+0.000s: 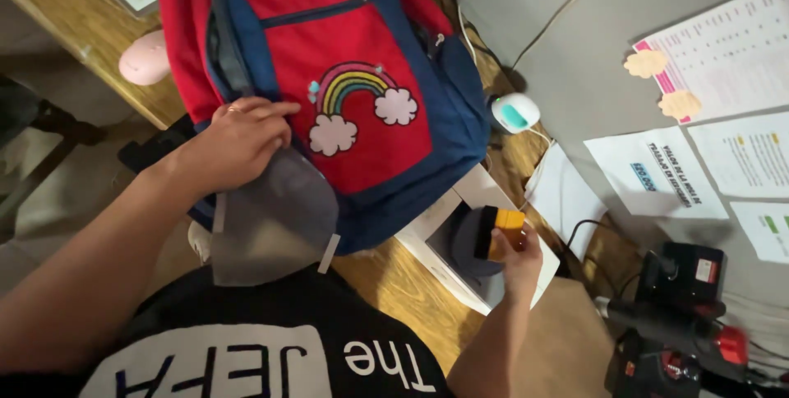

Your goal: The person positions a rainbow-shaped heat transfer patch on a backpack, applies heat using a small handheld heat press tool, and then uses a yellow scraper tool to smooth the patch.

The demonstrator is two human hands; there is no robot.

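Note:
A red and blue backpack (362, 61) with a rainbow and cloud patch lies on a wooden table (403, 283). My left hand (238, 139) rests on the backpack's lower left side, fingers curled over the edge by a grey mesh side pocket (275, 217). My right hand (514, 254) holds a small yellow and black object (500, 229) just past the backpack's lower right corner, above a white box (468, 201).
A pink rounded object (144, 57) lies left of the backpack. A small white and teal device (515, 112) sits to the right with cables behind. Papers (723, 53) are pinned to the grey wall. Black and red power tools (682, 316) stand at the lower right.

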